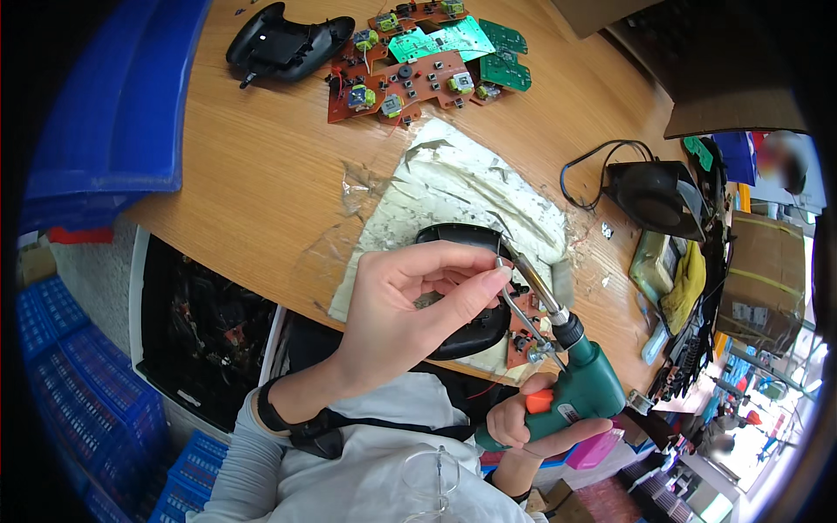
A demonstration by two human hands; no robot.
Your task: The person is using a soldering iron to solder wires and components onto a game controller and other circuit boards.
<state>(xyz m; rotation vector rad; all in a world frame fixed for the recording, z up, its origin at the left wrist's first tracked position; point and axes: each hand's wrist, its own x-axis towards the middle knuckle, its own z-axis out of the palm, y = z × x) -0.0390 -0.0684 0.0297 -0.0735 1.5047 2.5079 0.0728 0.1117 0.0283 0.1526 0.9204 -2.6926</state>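
Observation:
In my right hand (514, 418) is a green soldering gun (597, 388) with an orange trigger, its metal barrel pointing up and away to the left. A thin bent metal feed tube (525, 321) runs beside the barrel. My left hand (410, 301) is closed in a pinch, thumb and forefinger at the far end of that tube, close to the hot tip. Underneath lies a black plastic shell (475, 342), partly hidden by my left hand. A red-brown circuit board (521, 336) sits at its right side, mostly behind the soldering gun.
A stained white cloth (436, 174) covers the bench (261, 166) under the work. Beyond it are several brown circuit boards (427, 83), green boards (449, 39) and another black shell (292, 44). A blue bin (113, 105) stands left; a black fan-like device (658, 196) and yellow cloth (684, 288) lie right.

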